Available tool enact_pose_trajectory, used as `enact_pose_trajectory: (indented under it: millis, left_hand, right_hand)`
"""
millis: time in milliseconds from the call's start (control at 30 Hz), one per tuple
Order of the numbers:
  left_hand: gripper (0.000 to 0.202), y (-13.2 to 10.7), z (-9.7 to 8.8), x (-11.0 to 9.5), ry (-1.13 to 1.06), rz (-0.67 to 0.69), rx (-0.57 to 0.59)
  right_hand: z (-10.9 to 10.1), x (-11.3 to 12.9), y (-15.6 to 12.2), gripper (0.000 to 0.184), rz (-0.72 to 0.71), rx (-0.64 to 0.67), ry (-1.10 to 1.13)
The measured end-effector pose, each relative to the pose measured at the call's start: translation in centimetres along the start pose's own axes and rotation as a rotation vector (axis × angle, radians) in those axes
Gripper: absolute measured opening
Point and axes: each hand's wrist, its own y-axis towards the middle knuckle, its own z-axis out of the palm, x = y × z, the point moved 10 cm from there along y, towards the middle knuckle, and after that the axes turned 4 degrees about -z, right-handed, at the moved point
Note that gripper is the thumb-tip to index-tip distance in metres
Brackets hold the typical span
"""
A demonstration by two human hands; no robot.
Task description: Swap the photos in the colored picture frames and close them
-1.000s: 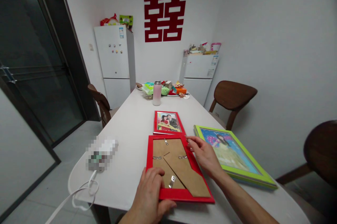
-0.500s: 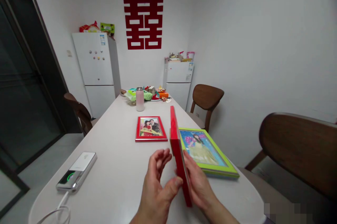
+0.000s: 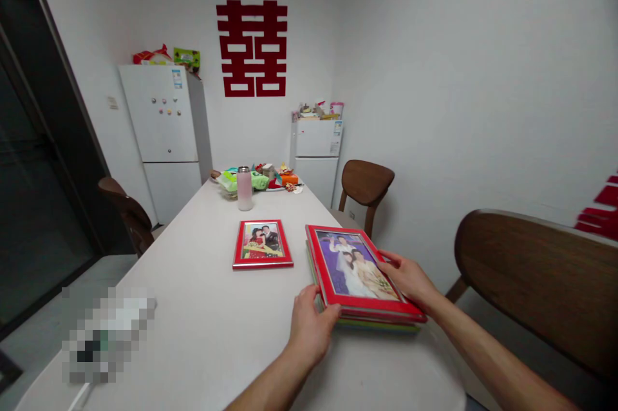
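A large red picture frame point(image 3: 386, 306) with a wedding photo lies face up on top of the green picture frame point(image 3: 379, 326), of which only a strip of edge shows. My left hand point(image 3: 311, 322) grips the near left corner of the red frame, thumb on its top face and fingers at the side. Across from it, my right hand point(image 3: 406, 277) holds the right edge, its fingers reaching over the border onto the photo. A smaller red picture frame point(image 3: 263, 264) with a couple's photo rests on the table to the left, apart from both hands.
On the white table point(image 3: 207, 327) stands a pink bottle point(image 3: 244, 189), with snack bags point(image 3: 258, 180) and other items behind it. A pixelated object point(image 3: 109, 340) with a cable lies at the left. Wooden chairs point(image 3: 367, 180) line the sides; fridges point(image 3: 164, 121) stand at the back.
The red picture frame, held upright on edge before, now lies flat over the green one. My right hand has moved to its far right side. The view has shifted slightly rightward.
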Motion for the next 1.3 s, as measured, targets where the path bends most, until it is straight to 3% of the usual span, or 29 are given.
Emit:
enact_pose_trajectory:
  millis: [133, 267, 400, 467, 533, 667, 767, 900, 1000, 1067, 1167, 1300]
  left_hand:
    - [0.030, 0.5, 0.3, 1.7, 0.215, -0.034, -0.024]
    - [0.038, 0.6, 0.0, 2.4, 0.392, -0.019, 0.004]
    - [0.048, 2.5, -3.7, 2.4, 0.594, 0.056, -0.033]
    - [0.051, 4.1, -6.5, 2.6, 0.703, 0.076, -0.068]
    - [0.053, 5.4, -9.0, 3.3, 0.799, 0.067, -0.074]
    - [0.057, 6.1, -11.1, 4.0, 0.943, 0.063, -0.035]
    - [0.051, 4.2, -11.1, 3.5, 1.021, 0.066, -0.011]
    - [0.046, -1.4, -10.8, 2.2, 1.082, 0.061, 0.022]
    - [0.059, -6.0, -10.2, 1.8, 1.084, 0.056, 0.064]
    - [0.075, -8.2, -8.8, 2.2, 1.028, 0.090, 0.156]
    - [0.079, -9.8, -7.0, 3.3, 0.956, 0.128, 0.223]
    - [0.053, -10.3, -5.6, 3.4, 0.952, 0.171, 0.251]
  right_hand:
    - [-0.2, -1.5, 0.7, 0.036, -0.060, -0.021, -0.166]
    - [-0.3, -1.1, 1.1, 0.031, -0.105, -0.027, -0.313]
    - [0.0, 2.3, -0.4, 0.035, -0.183, -0.072, -0.401]
    - [1.3, 5.6, -2.5, 0.038, -0.290, -0.078, -0.400]
    - [4.0, 9.7, -5.8, 0.037, -0.484, -0.030, -0.353]
    - [10.5, 14.4, -12.5, 0.031, -0.676, 0.226, -0.219]
    - [13.4, 15.1, -15.0, 0.032, -0.708, 0.322, -0.162]
    - [14.6, 13.3, -15.3, 0.034, -0.669, 0.329, -0.186]
    - [14.9, 11.6, -15.0, 0.035, -0.630, 0.310, -0.199]
    - [15.2, 10.7, -15.0, 0.035, -0.604, 0.306, -0.203]
    - [15.4, 10.0, -15.1, 0.035, -0.570, 0.301, -0.214]
    - [14.8, 10.0, -15.3, 0.036, -0.559, 0.280, -0.221]
